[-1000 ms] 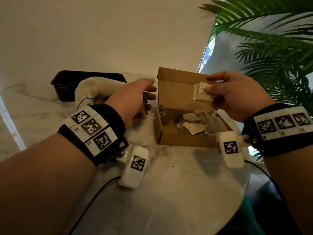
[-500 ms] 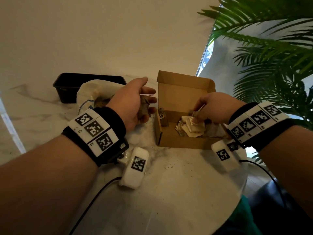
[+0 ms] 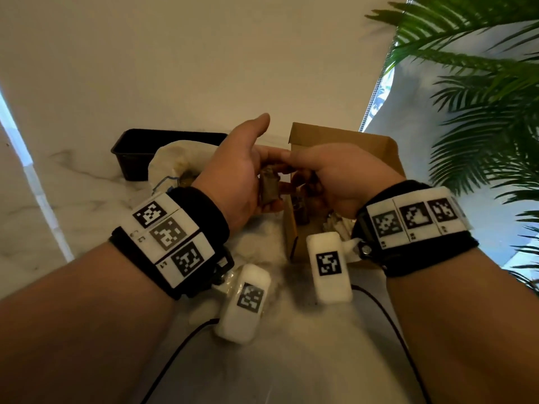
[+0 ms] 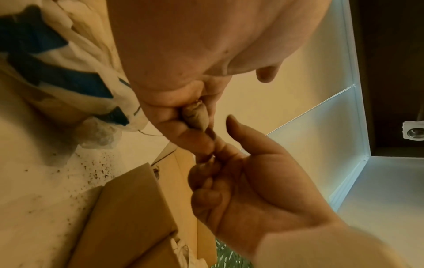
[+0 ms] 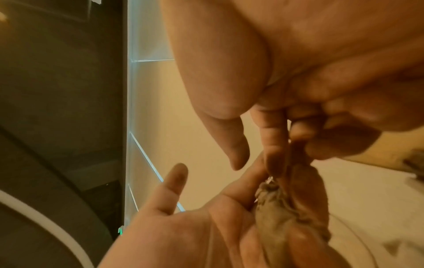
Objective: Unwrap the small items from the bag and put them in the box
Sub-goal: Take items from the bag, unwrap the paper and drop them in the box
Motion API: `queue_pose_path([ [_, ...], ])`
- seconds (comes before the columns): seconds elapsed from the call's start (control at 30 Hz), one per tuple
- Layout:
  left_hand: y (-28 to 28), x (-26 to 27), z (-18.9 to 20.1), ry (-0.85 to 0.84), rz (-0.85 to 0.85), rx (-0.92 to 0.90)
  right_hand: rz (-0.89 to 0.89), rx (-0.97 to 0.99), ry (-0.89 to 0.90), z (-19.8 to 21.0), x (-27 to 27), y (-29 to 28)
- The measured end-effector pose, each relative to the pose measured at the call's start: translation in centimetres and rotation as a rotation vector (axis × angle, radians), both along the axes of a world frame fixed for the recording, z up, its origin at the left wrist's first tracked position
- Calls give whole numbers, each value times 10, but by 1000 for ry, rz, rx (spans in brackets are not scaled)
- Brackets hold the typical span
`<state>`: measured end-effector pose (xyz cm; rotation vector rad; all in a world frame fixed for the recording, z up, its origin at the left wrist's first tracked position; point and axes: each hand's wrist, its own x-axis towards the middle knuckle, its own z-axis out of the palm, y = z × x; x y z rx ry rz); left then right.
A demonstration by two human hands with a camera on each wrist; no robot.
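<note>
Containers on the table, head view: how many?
3. A black tray at the far left, a white bag right in front of it, and an open cardboard box to the right. Others could be occluded.

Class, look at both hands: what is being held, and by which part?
The left hand grips a small wrapped item around its body; the right hand pinches its twisted end.

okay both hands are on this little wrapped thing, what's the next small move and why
Probably pull the wrapper's twisted end away with the right hand while the left hand holds on. The wrapped item sits gripped in the left fingers, still covered, and the right fingertips are pinching at its end. The box is open right behind for the drop.
</note>
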<state>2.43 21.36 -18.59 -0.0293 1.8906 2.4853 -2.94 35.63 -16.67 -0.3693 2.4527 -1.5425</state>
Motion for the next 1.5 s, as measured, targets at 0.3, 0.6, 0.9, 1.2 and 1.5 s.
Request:
queue_pose_path([
  [0.3, -5, -1, 1, -11, -81, -62, 26, -117, 114, -23, 1, -11],
  [0.6, 4, 4, 5, 13, -130, -12, 116, -111, 182, -31, 11, -7],
  [0.9, -2, -2, -2, 33, 105, -65, 45, -211, 240, -31, 9, -3],
  [1.2, -11, -11, -6, 78, 261, -114, 57, -651, -30, -29, 1, -4],
  [1.5, -8, -9, -14, 102, 20, -435, 173, -872, -181, -22, 4, 5],
])
